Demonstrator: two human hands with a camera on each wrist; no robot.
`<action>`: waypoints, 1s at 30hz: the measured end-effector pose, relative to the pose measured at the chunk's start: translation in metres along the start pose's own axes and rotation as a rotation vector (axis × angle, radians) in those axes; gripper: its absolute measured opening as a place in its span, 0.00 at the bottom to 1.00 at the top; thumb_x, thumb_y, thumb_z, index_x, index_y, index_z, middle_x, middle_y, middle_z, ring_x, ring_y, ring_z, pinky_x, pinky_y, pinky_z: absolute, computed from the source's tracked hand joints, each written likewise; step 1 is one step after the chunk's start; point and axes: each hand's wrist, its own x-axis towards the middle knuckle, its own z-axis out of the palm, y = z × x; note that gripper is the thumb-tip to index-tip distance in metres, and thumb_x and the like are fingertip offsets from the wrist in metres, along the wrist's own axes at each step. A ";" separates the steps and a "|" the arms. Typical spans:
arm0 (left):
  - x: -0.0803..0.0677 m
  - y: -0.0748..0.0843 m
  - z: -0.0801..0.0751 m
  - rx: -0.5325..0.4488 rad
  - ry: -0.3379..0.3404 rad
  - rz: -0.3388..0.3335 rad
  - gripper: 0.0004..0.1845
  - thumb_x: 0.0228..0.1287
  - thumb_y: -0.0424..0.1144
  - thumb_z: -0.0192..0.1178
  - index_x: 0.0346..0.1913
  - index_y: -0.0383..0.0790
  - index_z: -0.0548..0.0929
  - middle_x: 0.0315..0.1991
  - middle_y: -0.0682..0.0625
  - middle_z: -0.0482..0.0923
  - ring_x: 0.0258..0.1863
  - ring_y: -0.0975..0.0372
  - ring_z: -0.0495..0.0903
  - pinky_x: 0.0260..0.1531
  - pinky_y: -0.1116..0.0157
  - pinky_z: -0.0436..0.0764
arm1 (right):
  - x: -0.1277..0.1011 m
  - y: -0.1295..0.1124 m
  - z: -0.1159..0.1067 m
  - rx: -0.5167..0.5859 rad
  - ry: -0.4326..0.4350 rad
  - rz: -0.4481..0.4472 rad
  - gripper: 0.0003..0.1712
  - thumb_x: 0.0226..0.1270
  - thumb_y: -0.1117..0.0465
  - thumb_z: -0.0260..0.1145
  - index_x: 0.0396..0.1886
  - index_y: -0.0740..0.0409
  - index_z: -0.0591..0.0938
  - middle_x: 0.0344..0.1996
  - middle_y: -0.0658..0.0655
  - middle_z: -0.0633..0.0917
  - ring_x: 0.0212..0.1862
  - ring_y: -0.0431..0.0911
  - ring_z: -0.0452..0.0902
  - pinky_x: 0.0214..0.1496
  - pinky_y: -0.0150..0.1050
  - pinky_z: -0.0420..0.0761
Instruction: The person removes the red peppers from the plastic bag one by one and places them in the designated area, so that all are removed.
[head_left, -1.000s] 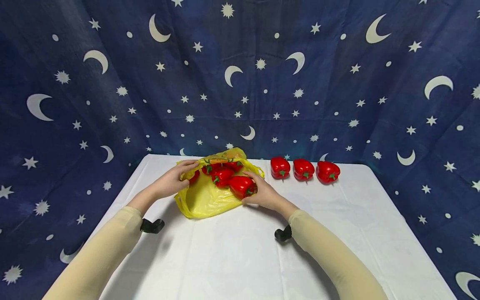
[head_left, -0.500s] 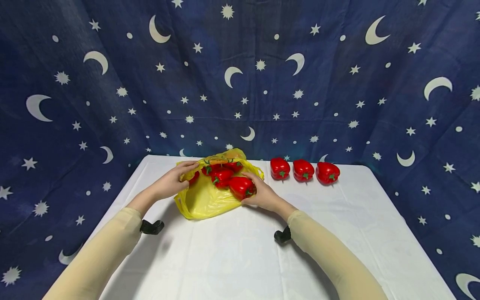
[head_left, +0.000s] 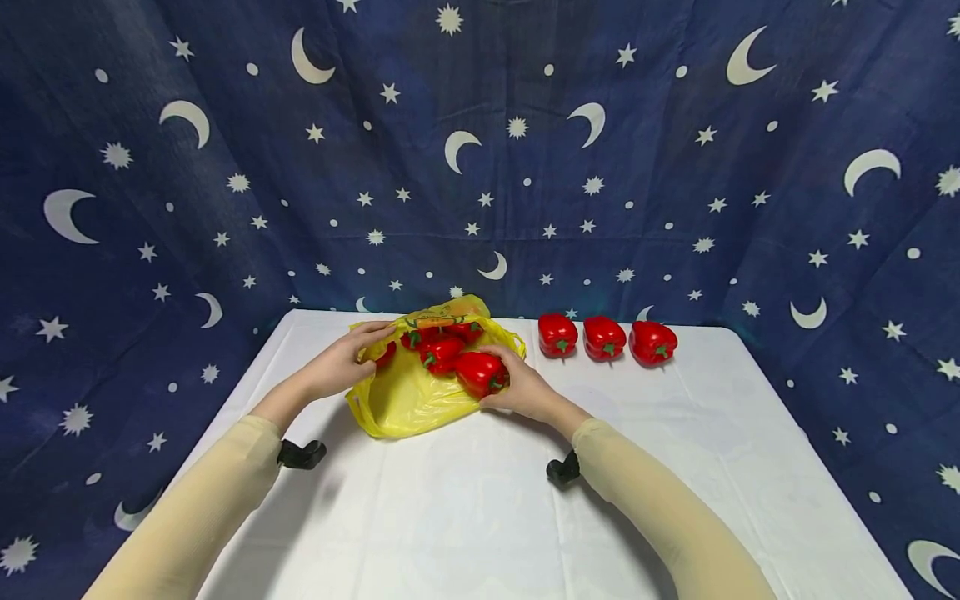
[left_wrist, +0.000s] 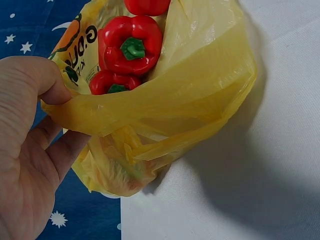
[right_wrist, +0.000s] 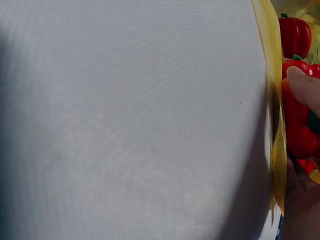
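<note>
Both arms wear long, close-fitting beige sleeves [head_left: 225, 500] reaching the wrists. A small black device [head_left: 302, 454] sits under each wrist. The hands are bare.

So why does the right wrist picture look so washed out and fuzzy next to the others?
Right wrist view: the white tablecloth fills it, soft and shadowed at the left edge. Left wrist view: sharp, with the yellow bag casting a dark shadow. Head view: evenly lit, edges bowed.

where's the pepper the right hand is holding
In the head view the held pepper sits at the yellow bag's mouth, in the right hand, left of three peppers lined up.
</note>
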 end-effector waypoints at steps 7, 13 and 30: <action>0.001 0.000 0.000 -0.005 -0.007 -0.018 0.37 0.64 0.27 0.55 0.78 0.43 0.66 0.79 0.47 0.55 0.74 0.48 0.62 0.68 0.45 0.69 | 0.001 0.000 0.002 0.023 0.005 0.038 0.51 0.52 0.54 0.83 0.73 0.38 0.66 0.69 0.51 0.72 0.68 0.52 0.70 0.70 0.56 0.71; 0.002 -0.001 0.000 0.002 -0.006 -0.003 0.37 0.65 0.26 0.55 0.78 0.41 0.65 0.79 0.43 0.54 0.74 0.45 0.62 0.67 0.45 0.71 | 0.001 -0.004 -0.002 0.103 0.015 0.031 0.50 0.53 0.56 0.83 0.73 0.40 0.67 0.69 0.53 0.71 0.68 0.53 0.70 0.69 0.55 0.72; 0.004 -0.002 -0.001 0.009 -0.012 0.011 0.37 0.65 0.25 0.55 0.79 0.40 0.64 0.79 0.44 0.54 0.74 0.46 0.62 0.67 0.43 0.69 | -0.005 -0.018 -0.035 0.260 0.041 -0.023 0.49 0.55 0.61 0.81 0.75 0.43 0.66 0.69 0.55 0.71 0.63 0.54 0.71 0.57 0.43 0.82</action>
